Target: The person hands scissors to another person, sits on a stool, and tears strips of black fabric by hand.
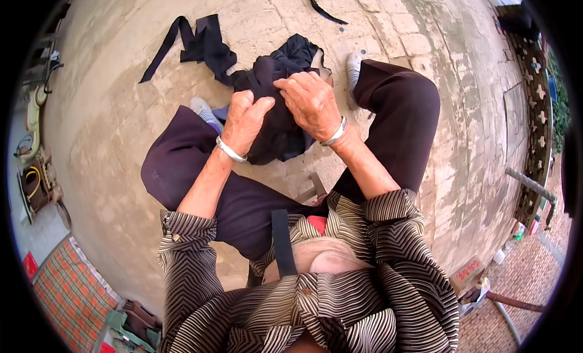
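A piece of dark cloth (276, 131) hangs between my knees, bunched at the top and draping downward. My left hand (244, 122) pinches its upper left edge, thumb pointing inward. Close beside it, my right hand (308, 104) grips the same cloth with curled fingers. What lies under the fingertips is hidden. Just beyond the hands is a crumpled heap of shiny black fabric (296, 52). Black fabric strips (209, 46) stretch over the ground to the far left of the cloth.
Another thin black strip (322, 10) lies on the paved ground (467, 128) at the top. A plaid cloth (73, 295) is at lower left, a cardboard box (467, 274) at lower right. A metal pipe (529, 184) juts in from the right.
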A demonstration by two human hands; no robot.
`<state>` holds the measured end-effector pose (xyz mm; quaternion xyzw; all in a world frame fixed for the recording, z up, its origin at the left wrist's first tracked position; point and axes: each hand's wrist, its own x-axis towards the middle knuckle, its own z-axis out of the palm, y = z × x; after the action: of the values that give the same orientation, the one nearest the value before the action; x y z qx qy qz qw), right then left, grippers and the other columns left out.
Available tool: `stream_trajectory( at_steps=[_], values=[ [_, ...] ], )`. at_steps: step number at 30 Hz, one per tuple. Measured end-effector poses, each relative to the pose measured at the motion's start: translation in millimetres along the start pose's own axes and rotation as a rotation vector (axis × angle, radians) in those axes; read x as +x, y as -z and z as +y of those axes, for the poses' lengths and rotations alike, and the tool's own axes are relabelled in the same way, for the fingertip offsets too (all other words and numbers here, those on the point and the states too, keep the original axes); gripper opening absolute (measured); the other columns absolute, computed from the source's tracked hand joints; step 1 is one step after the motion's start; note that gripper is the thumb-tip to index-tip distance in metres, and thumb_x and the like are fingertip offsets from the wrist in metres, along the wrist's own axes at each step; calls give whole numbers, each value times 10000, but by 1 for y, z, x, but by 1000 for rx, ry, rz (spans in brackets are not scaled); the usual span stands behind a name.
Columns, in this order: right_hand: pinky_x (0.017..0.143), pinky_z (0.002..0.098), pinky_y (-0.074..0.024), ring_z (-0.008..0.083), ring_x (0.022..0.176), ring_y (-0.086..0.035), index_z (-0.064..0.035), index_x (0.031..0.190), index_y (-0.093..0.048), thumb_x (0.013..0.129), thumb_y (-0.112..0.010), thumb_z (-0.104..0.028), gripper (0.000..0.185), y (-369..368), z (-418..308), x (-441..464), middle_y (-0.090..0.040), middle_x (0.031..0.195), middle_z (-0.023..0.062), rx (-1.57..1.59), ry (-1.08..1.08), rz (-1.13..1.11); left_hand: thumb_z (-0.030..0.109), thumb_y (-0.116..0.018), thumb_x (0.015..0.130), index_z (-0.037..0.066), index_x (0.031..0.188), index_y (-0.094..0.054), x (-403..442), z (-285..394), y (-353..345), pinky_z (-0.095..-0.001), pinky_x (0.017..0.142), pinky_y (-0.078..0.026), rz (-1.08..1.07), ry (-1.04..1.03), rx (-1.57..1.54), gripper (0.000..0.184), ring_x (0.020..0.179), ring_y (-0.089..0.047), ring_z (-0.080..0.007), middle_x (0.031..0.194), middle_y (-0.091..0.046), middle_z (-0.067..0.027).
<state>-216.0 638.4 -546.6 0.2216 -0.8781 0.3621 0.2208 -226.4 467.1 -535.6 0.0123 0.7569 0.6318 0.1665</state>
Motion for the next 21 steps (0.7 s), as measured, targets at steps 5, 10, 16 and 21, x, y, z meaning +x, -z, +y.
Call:
stream_trajectory(
  at_steps=[5, 10, 16, 21],
  values=[
    [658, 351, -423, 236, 739, -549, -33, 920, -597, 758, -605, -36, 162, -7, 3, -6, -543, 784, 76, -95, 9, -48, 112, -605, 787, 2, 566, -312, 2, -1, -1, -323, 451, -274, -25, 19, 89, 383, 556, -290, -48, 565, -270, 39],
    [641, 358, -423, 257, 689, -556, -48, 856, -553, 771, -573, -23, 91, -12, -1, -9, -547, 723, 78, -137, -72, -62, 83, -570, 770, -24, 562, -321, 8, -18, -9, -351, 452, -293, -57, -45, 105, 342, 494, -317, -96, 521, -271, -58],
    [571, 419, -471, 355, 633, -622, -22, 913, -571, 823, -530, 7, 103, -18, -10, -9, -600, 673, 170, 20, -402, -43, 65, -551, 756, -71, 540, -421, -4, -9, -30, -457, 494, -365, 142, -265, 333, 286, 514, -492, -417, 571, -464, -275],
    [566, 390, -478, 344, 635, -636, -10, 842, -614, 824, -537, 8, 81, -30, -6, -5, -607, 680, 191, 161, -547, 54, 57, -550, 761, -64, 538, -425, -9, -10, -36, -455, 480, -370, 239, -354, 380, 282, 487, -495, -404, 539, -451, -261]
  ],
)
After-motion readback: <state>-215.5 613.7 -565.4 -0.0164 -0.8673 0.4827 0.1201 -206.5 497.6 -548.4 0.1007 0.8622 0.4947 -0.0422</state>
